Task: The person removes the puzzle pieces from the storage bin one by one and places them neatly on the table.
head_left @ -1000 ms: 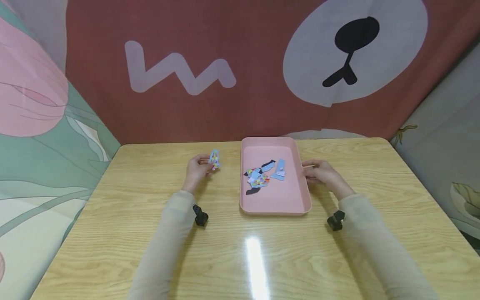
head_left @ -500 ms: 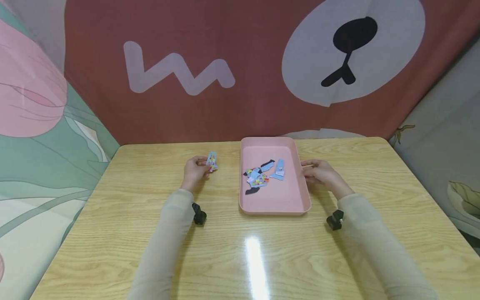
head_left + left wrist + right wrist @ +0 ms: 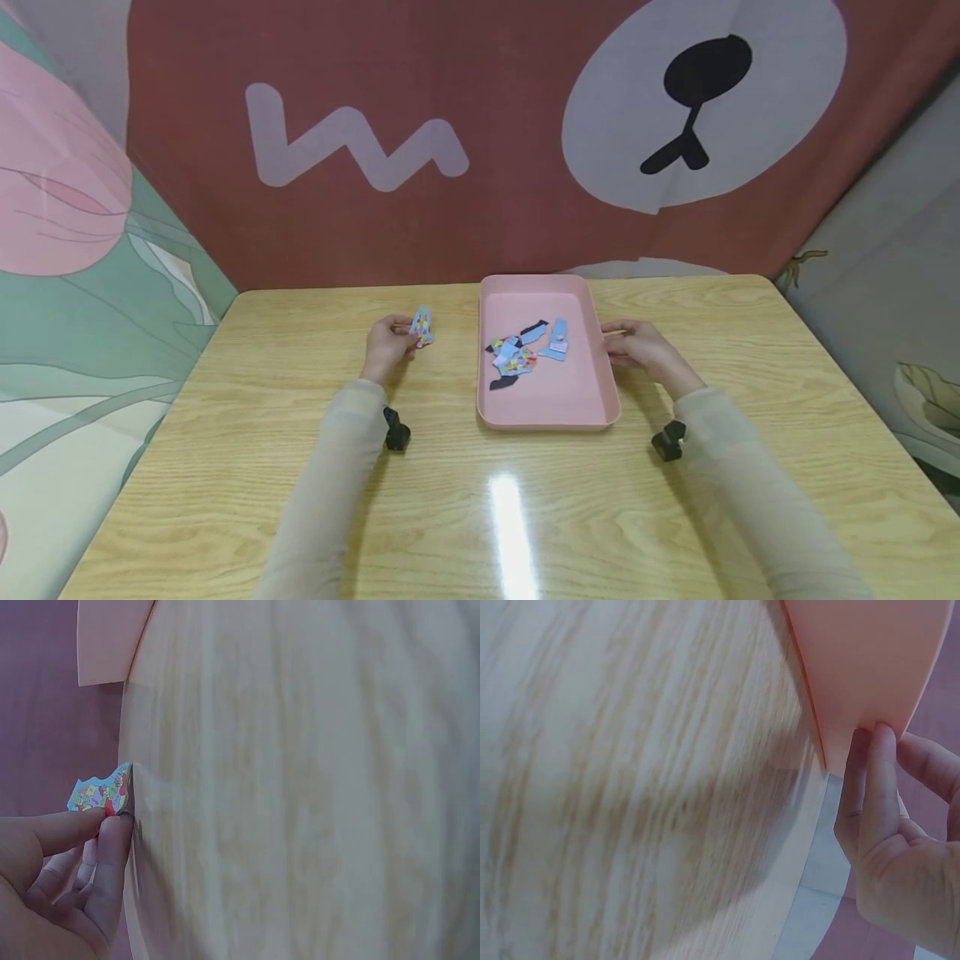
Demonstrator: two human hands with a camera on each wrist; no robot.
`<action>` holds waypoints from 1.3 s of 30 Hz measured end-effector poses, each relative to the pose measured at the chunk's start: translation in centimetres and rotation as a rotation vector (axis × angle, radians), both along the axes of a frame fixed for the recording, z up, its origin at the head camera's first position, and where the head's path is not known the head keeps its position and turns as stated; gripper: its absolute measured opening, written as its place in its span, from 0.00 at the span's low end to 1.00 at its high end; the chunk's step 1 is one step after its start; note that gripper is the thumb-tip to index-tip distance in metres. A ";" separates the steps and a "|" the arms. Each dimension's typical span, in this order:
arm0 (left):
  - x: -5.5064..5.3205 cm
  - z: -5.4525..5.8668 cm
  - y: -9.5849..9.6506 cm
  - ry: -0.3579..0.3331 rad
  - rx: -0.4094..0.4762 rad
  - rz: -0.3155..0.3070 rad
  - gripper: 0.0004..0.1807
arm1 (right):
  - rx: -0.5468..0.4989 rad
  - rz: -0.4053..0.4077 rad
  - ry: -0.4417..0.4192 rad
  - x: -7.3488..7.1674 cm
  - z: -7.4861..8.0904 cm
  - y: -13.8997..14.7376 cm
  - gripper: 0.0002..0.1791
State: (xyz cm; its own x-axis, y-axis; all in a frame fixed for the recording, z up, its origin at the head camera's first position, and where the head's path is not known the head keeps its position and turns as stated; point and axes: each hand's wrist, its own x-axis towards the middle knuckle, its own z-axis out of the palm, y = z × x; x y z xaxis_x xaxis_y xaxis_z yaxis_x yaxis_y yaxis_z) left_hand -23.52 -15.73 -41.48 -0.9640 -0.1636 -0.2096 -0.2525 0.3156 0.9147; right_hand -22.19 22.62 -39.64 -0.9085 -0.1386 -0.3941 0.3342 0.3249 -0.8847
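Note:
In the head view, my left hand [image 3: 386,346] pinches a puzzle piece [image 3: 422,326] between thumb and fingers, left of the pink tray [image 3: 577,408]. That light-blue puzzle piece [image 3: 101,791] has a wavy edge and many-coloured patches, and it stands on its side close to the table in the left wrist view. My right hand [image 3: 648,352] is at the tray's right side. Its fairly straight fingertips [image 3: 885,735] touch the outside of the tray wall [image 3: 862,667]. Inside the tray, several blue, black and patterned puzzle pieces [image 3: 517,360] overlap left of centre.
The tray stands on a wooden table [image 3: 225,467] near its back edge. Right behind that edge hangs a red-brown cloth [image 3: 360,233] with a printed animal snout. A small black camera [image 3: 397,430] is on the left wrist, another black camera [image 3: 667,442] on the right.
The left hand has shifted slightly left and toward me with the puzzle piece, lowering it a little in the head view. The right hand stays at the tray wall.

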 end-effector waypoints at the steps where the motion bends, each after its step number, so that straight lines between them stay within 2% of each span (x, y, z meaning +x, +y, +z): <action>1: 0.0 0.0 0.0 0.004 -0.012 0.000 0.18 | 0.001 -0.001 0.000 0.0 0.0 0.0 0.31; 11: -0.1 -0.5 -0.3 0.041 -0.171 -0.022 0.16 | 0.003 -0.006 -0.003 0.1 0.1 -0.2 0.31; 19: -0.5 -1.0 -0.4 0.070 -0.223 -0.019 0.16 | 0.039 -0.002 -0.006 0.2 0.0 -0.3 0.30; 26: -0.4 -0.9 -0.5 0.052 -0.246 -0.040 0.18 | 0.048 -0.008 -0.015 0.1 0.0 -0.3 0.29; 30: -0.3 -0.6 -0.4 0.061 -0.285 -0.050 0.18 | 0.050 -0.010 -0.015 0.0 -0.1 -0.3 0.29; 33: -0.2 0.1 0.1 0.087 -0.298 -0.067 0.18 | 0.045 -0.009 -0.011 0.0 -0.1 -0.3 0.29; 39: 0.1 1.6 2.0 0.130 -0.224 -0.146 0.19 | 0.032 -0.009 -0.011 0.0 -0.1 -0.2 0.29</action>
